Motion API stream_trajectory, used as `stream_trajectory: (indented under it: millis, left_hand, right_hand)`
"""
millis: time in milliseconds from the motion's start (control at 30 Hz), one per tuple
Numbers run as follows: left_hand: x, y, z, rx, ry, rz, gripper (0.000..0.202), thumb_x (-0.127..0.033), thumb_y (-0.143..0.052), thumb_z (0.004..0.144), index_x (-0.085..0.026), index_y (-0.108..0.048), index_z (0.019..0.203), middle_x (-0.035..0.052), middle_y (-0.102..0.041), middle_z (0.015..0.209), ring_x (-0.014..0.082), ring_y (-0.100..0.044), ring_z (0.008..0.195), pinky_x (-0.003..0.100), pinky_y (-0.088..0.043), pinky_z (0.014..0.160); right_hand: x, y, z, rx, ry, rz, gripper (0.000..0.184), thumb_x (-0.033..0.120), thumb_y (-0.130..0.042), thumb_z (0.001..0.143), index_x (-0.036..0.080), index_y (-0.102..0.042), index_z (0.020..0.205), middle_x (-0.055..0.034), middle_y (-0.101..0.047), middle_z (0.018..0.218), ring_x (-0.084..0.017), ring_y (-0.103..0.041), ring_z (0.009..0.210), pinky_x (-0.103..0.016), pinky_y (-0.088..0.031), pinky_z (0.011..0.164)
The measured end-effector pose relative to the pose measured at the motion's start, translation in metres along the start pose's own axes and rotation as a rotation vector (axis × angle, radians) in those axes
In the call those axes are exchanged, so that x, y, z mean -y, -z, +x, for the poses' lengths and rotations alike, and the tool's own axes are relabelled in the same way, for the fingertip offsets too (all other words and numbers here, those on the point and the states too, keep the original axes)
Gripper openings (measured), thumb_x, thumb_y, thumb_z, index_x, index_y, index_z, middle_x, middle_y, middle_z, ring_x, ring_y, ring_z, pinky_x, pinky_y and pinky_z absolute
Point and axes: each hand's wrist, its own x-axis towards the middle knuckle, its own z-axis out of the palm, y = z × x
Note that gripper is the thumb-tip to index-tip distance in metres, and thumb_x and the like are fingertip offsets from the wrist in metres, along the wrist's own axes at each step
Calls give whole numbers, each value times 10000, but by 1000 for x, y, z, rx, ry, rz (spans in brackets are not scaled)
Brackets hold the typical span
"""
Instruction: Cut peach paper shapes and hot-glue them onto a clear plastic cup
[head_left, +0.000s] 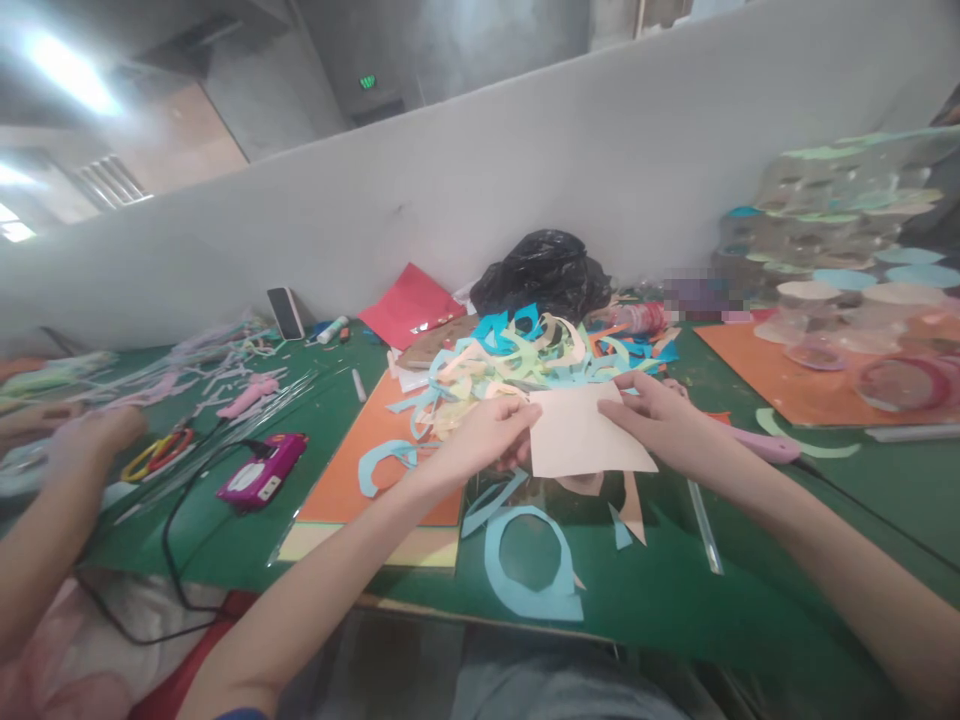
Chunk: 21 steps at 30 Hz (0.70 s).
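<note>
A cream-coloured sheet of paper [585,435] is held up between my two hands, over the table's middle. My left hand [499,430] pinches its left edge, with some fingers behind the sheet. At the upper right corner, my right hand [649,410] grips it between thumb and fingers. Behind the paper lies a heap of cut paper scraps [495,370] in blue, green and cream. Below the sheet, a blue paper ring [491,560] rests flat on the green table [420,590]. Orange sheets [341,480] lie under my left forearm.
A co-worker's hands [112,435] are at the far left, near scissors [159,455]. A purple power strip [264,470] with a black cord sits nearby. A pink glue gun [765,445] lies right of my hand. Stacked cups [832,290] stand at right, a black bag [544,270] behind.
</note>
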Motion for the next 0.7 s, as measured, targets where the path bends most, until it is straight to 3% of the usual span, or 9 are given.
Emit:
stream_trajectory:
  millis: [100, 200, 300, 433, 567, 700]
  left_hand:
    - [1, 0, -1, 3, -8, -18, 415, -539, -479, 894, -195, -451, 663, -32, -540, 521, 73, -476, 413, 189, -353, 397]
    - [0, 0, -2, 20, -11, -44, 427, -554, -483, 893, -194, -446, 668, -35, -533, 513, 69, -472, 409, 183, -354, 398]
    - [-1, 0, -3, 43, -6, -63, 438, -556, -486, 894, -187, -456, 660, -37, -523, 499, 60, -452, 392, 180, -351, 398]
    - [0, 0, -3, 53, -23, -64, 449, -555, -460, 907, -181, -468, 659, -33, -521, 498, 60, -457, 394, 182, -361, 406]
    - [1, 1, -2, 21, -30, -49, 438, -577, -431, 908, -188, -479, 713, -22, -548, 538, 78, -471, 404, 189, -354, 379]
    - [3, 2, 1, -22, -9, -65, 456, -600, -381, 916, -187, -512, 774, -18, -546, 510, 81, -437, 392, 181, -328, 372]
  right_hand:
    - [-4, 2, 1, -214, 110, -217, 377, 519, -578, 809, 222, -546, 1039, -39, -649, 805, -225, -622, 701, -352, -503, 591]
    - [-2, 6, -5, -389, 405, -336, 323, 460, -537, 868, 237, -580, 1097, -112, -629, 1086, -292, -623, 1016, -459, -525, 845]
    - [2, 7, -16, -279, 666, -399, 350, 354, -412, 968, 310, -525, 1296, -87, -553, 1356, -285, -515, 1280, -491, -456, 1034]
    - [-2, -4, -30, -68, 922, -614, 499, 334, -444, 977, 275, -408, 1470, -86, -479, 1497, -291, -440, 1377, -495, -430, 1091]
    - [-8, -19, -35, -30, 977, -781, 543, 417, -447, 979, 185, -429, 1470, -134, -540, 1442, -307, -516, 1317, -499, -488, 1036]
    - [-6, -23, -37, -91, 996, -844, 512, 426, -406, 994, 167, -471, 1431, -118, -490, 1485, -280, -470, 1361, -468, -476, 1062]
